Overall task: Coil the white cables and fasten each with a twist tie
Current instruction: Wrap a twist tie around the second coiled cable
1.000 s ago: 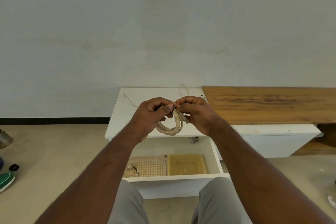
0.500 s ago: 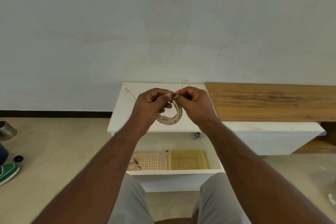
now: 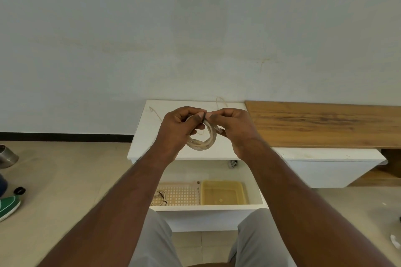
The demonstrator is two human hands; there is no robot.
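Pinching coil top, hands unmoved.

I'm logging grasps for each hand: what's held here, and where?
Both hands hold the coiled white cable at its top: left hand and right hand pinch there, fingertips meeting. A twist tie cannot be told.

You had no legible text, label, brand, number or sign in view at this moment. Nothing readable stood on any surface the head camera showed.
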